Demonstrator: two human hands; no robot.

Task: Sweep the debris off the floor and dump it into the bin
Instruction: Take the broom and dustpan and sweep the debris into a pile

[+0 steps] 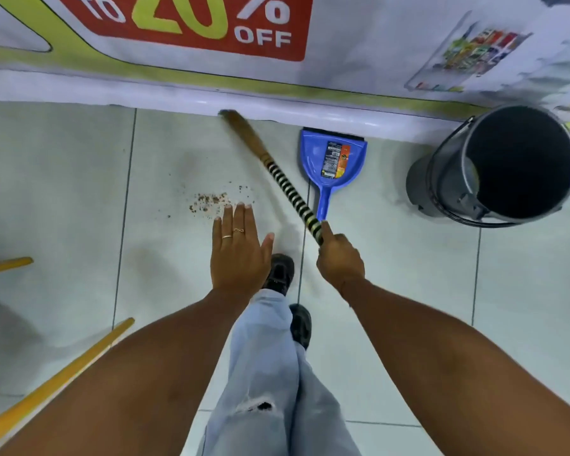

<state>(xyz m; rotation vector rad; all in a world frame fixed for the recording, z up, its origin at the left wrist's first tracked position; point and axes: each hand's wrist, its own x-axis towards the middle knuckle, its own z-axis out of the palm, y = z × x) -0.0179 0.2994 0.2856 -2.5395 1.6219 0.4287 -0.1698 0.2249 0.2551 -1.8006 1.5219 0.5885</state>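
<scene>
A small patch of brown debris [209, 201] lies on the pale floor tiles, just beyond the fingertips of my left hand [239, 248], which hangs flat with fingers apart and holds nothing. My right hand [339, 258] is closed around the end of a broom [287, 187] with a black-and-cream striped handle; its blurred brown bristles reach the base of the banner, to the right of and beyond the debris. A blue dustpan [331, 159] lies flat on the floor right of the broom, mouth toward the banner. A dark round bin [441, 182] stands open at the right.
A printed sale banner [178, 80] runs along the far edge of the floor. Yellow poles [56, 380] slant across the lower left. My legs in light jeans and dark shoes [280, 271] stand between my arms.
</scene>
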